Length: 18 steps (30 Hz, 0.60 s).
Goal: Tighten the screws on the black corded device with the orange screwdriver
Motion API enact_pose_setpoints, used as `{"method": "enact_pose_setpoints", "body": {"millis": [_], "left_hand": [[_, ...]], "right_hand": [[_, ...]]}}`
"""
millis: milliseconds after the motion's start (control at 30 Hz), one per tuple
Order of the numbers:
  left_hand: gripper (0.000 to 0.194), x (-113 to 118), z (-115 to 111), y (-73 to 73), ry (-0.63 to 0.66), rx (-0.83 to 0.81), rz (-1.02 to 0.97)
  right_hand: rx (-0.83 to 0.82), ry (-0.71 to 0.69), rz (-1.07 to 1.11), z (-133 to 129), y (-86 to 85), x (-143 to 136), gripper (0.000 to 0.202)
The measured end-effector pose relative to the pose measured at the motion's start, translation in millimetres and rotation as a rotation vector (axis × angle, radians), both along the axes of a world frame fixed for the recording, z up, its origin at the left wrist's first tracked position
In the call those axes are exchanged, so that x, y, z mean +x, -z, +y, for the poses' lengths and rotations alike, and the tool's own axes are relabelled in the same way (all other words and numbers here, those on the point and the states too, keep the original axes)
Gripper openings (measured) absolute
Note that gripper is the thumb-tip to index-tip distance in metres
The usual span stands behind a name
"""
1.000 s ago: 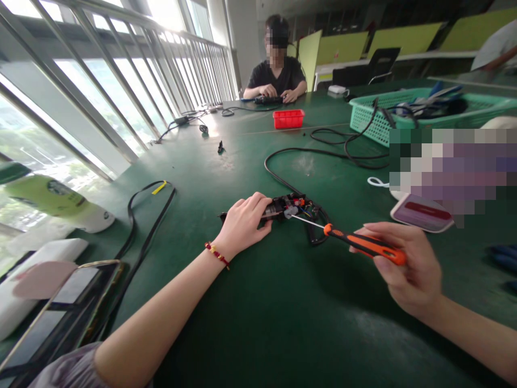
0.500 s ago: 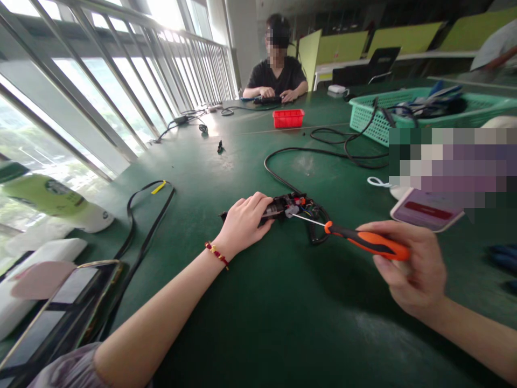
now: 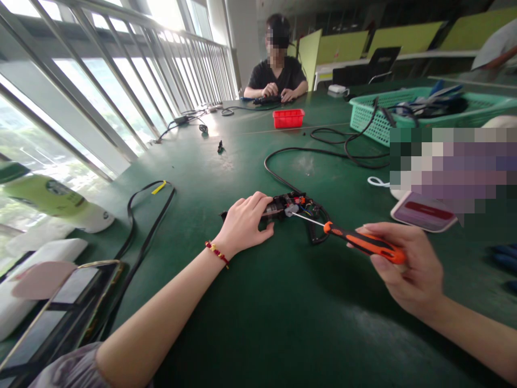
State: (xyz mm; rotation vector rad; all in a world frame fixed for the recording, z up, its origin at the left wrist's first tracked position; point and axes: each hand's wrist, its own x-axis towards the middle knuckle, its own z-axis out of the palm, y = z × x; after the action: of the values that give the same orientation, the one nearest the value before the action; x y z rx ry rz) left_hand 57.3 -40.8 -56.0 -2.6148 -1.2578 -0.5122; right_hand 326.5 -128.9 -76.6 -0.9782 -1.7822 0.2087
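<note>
On a green bench (image 3: 242, 302), the left hand (image 3: 244, 222) grips a black device (image 3: 278, 209) with exposed wires, lying mid-bench, toward the near edge. The right hand (image 3: 414, 264) grips an orange and black screwdriver (image 3: 369, 243), its tip at the device's wired end. A red box (image 3: 288, 119) sits farther back, left of a green basket (image 3: 428, 110).

The left arm (image 3: 161, 310) wears a greyish-purple sleeve (image 3: 78, 367) and a red-and-gold beaded bracelet (image 3: 217, 255)
</note>
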Motion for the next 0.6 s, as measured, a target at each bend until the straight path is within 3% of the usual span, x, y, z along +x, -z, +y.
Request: {"method": "enact_pose_setpoints", "body": {"millis": [100, 300, 500, 600], "left_hand": [[0.044, 0.0, -0.3, 0.1, -0.001, 0.001, 0.002], [0.041, -0.1, 0.4, 0.4, -0.005, 0.002, 0.013], [0.042, -0.4, 1.3, 1.1, -0.013, 0.002, 0.019], [0.042, -0.9, 2.0, 2.4, -0.015, 0.004, 0.015]], "right_hand": [[-0.045, -0.043, 0.018, 0.2, 2.1, 0.7, 0.037], [0.066, 0.03, 0.005, -1.0, -6.3, -5.4, 0.038], [-0.037, -0.032, 0.02, 0.2, 1.6, 1.6, 0.037], [0.022, 0.011, 0.017, 0.3, -0.9, -1.1, 0.039]]}}
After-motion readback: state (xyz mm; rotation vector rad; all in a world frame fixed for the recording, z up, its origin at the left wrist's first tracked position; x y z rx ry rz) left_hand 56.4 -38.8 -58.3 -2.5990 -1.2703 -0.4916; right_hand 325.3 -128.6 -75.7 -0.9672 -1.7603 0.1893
